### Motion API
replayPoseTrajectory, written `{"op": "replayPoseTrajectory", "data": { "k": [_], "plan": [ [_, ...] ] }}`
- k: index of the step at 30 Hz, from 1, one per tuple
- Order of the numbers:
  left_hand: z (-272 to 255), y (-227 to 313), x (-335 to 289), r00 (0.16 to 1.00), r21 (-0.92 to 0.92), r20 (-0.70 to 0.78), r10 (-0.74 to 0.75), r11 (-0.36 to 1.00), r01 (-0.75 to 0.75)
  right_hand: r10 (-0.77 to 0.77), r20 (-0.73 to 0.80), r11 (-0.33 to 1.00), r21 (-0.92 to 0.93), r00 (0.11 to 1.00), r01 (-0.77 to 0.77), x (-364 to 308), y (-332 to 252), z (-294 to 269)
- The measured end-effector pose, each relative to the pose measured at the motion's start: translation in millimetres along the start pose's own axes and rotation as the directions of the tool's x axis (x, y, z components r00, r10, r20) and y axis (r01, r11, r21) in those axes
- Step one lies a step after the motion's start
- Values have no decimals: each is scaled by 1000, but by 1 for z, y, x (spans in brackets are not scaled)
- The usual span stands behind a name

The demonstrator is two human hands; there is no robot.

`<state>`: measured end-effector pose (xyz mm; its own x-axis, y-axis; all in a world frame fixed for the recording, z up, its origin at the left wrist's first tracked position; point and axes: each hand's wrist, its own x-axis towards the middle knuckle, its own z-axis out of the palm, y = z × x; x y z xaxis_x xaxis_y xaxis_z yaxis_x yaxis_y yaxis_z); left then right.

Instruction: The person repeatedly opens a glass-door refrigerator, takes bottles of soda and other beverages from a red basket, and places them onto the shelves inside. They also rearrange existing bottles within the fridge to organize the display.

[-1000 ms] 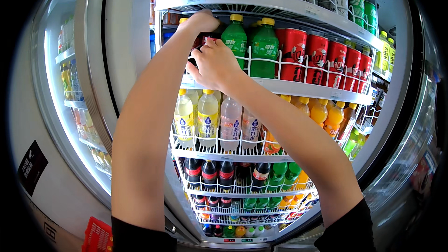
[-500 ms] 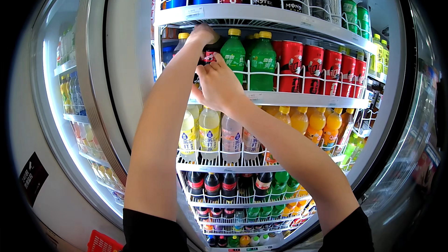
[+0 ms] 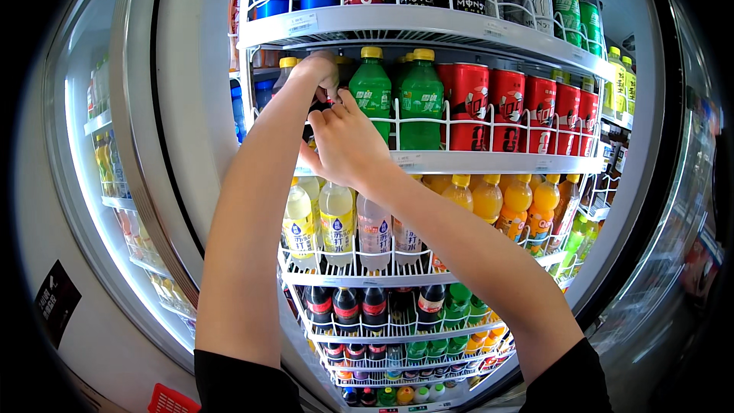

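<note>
Evidently, reading from the left, a dark bottle with a yellow cap (image 3: 285, 72) is seen just beside the left hand (image 3: 319, 73), which is bent over at the wrist with its fingers curled downward. A dark, partly red item (image 3: 317, 99) is mostly covered by the two hands; it lies below the left hand's fingers and behind the fingertips of the right hand (image 3: 348, 138), and whether it is gripped cannot be told. The right hand is half curled, its thumb spread to the left and its hold hidden. Just right of both hands, two green bottles (image 3: 371, 92) are stood upright behind the white wire rail (image 3: 420, 120). Compared with half a second ago, the left hand has been lowered relative to the green bottles' caps, its fingers have been brought nearer the right hand's fingertips, and the red label visible then between the hands is now largely covered. At the left, reach is bounded by a pale upright panel (image 3: 210, 92); overhead, the upper shelf (image 3: 428, 21) is passed closely by the left hand; below, the lower shelf edge (image 3: 489, 162) is crossed by the right wrist; farther right, the row is filled by red cans (image 3: 508, 107).
</note>
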<state>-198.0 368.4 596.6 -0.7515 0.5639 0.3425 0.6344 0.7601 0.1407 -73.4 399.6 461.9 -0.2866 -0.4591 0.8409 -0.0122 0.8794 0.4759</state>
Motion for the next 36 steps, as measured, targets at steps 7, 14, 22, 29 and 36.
{"op": "replayPoseTrajectory", "data": {
  "k": [7,14,22,29,36],
  "plan": [
    [-1,-1,-13,1000,-23,-29,12,1000,-13,2,1,1000,0,1000,-2,-1,-1,1],
    [-19,-2,-45,985,-132,-170,13,991,-36,10,44,1000,-4,999,-10,-2,-2,2],
    [6,-21,-143,838,-451,-546,26,833,-320,33,-272,958,283,962,47,-22,-4,2],
    [106,-4,-309,890,-891,-454,-40,34,-453,799,-171,395,873,577,-287,-137,-66,-134],
    [267,47,-324,867,-971,9,499,-202,126,896,-264,445,526,358,-725,-260,-73,-221]
  ]
}}
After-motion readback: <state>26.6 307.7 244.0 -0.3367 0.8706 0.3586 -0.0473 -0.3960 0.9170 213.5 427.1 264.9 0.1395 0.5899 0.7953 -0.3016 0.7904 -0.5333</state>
